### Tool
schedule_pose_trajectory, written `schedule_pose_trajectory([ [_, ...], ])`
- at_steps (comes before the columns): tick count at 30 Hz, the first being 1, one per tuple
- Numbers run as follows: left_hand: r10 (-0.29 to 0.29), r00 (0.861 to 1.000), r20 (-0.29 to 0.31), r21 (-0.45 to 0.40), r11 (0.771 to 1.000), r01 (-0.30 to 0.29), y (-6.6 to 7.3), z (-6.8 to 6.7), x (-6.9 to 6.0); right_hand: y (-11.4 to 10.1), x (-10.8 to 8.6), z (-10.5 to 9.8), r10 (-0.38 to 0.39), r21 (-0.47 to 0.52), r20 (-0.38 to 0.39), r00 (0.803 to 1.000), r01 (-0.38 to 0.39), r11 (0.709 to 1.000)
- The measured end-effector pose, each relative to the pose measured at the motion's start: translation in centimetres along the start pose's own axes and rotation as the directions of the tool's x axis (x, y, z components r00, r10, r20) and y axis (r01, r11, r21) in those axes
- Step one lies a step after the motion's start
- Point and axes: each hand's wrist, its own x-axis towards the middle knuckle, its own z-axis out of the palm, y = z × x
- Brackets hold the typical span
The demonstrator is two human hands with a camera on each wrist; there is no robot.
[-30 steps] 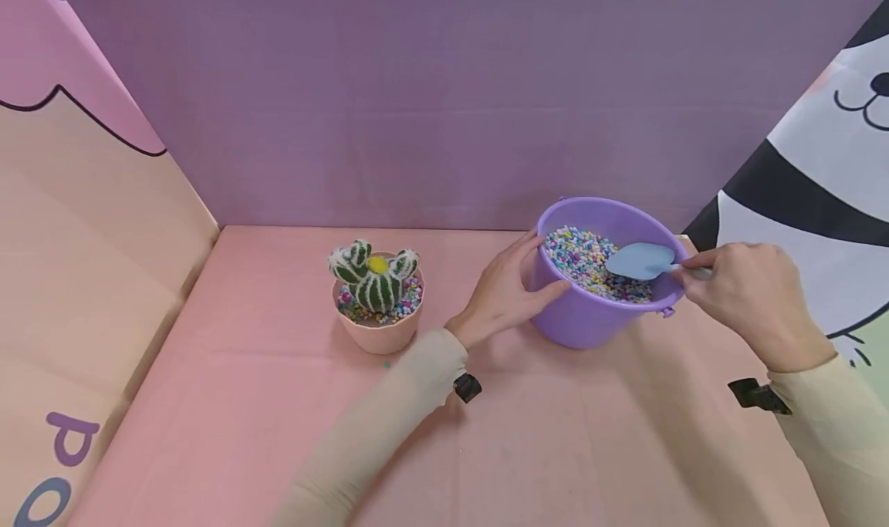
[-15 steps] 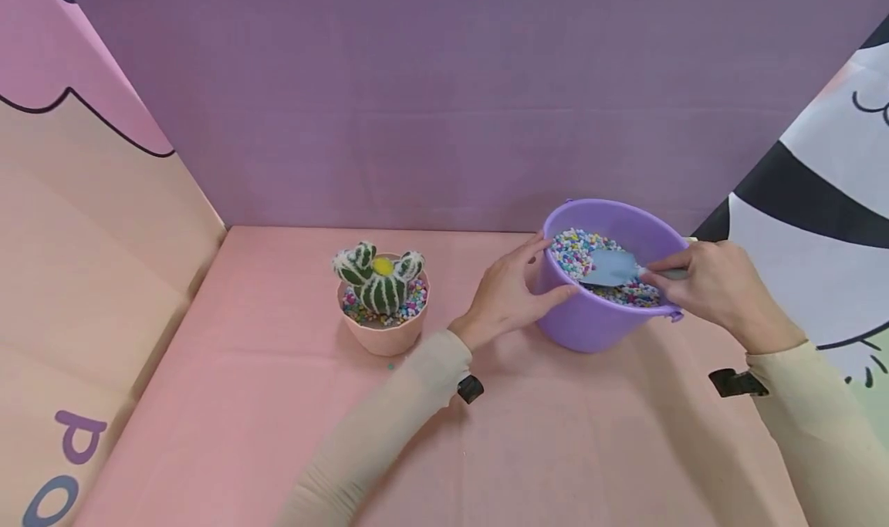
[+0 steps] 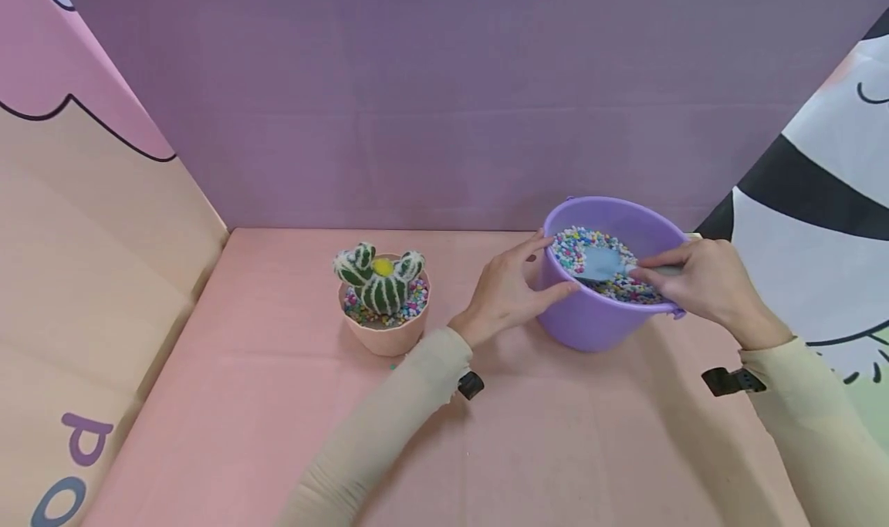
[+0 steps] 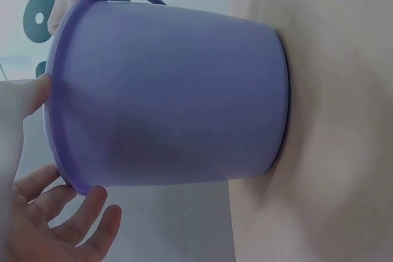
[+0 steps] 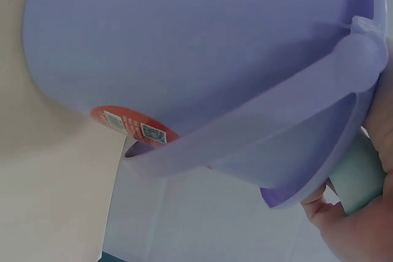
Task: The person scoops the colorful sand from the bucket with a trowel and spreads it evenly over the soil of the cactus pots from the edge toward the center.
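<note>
Blue scoop [image 3: 601, 265], right of frame, likely light, stiff; best held by its handle [image 5: 357, 173], where right hand [image 3: 711, 286] pinches; left hand [image 3: 505, 292] grips bucket [image 3: 590, 325] rim.

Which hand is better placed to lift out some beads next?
Probably the right hand: it grips the scoop, right by the beads inside the bucket. The left hand holds the bucket.
</note>
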Motion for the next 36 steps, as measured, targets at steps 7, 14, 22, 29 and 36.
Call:
schedule_pose_trajectory([
  [7, 0.006, 1.0, 0.003, -0.001, 1.0, -0.006, -0.1, 0.0, 0.2, 0.6, -0.4, -1.1, 0.086, 0.052, -0.008, 0.996, -0.085, 0.995],
  [14, 0.014, 1.0, -0.017, -0.024, 1.0, -0.014, -0.2, -0.1, 0.0, 0.7, -1.6, -2.1, 0.225, 0.189, -0.006, 0.974, -0.22, 0.957],
  [22, 0.014, 1.0, -0.024, -0.021, 1.0, -0.015, -0.1, 0.0, -0.1, 0.5, -2.8, -2.5, 0.291, 0.255, -0.023, 0.956, -0.276, 0.927],
  [29, 0.012, 1.0, -0.023, 0.023, 1.0, -0.011, -0.2, 0.3, 0.0, 0.3, -3.2, -2.6, 0.292, 0.254, -0.03, 0.956, -0.275, 0.927],
  [36, 0.012, 1.0, -0.021, 0.023, 1.0, -0.012, -0.2, 0.2, -0.1, -0.2, -3.4, -2.8, 0.291, 0.254, -0.035, 0.956, -0.273, 0.928],
])
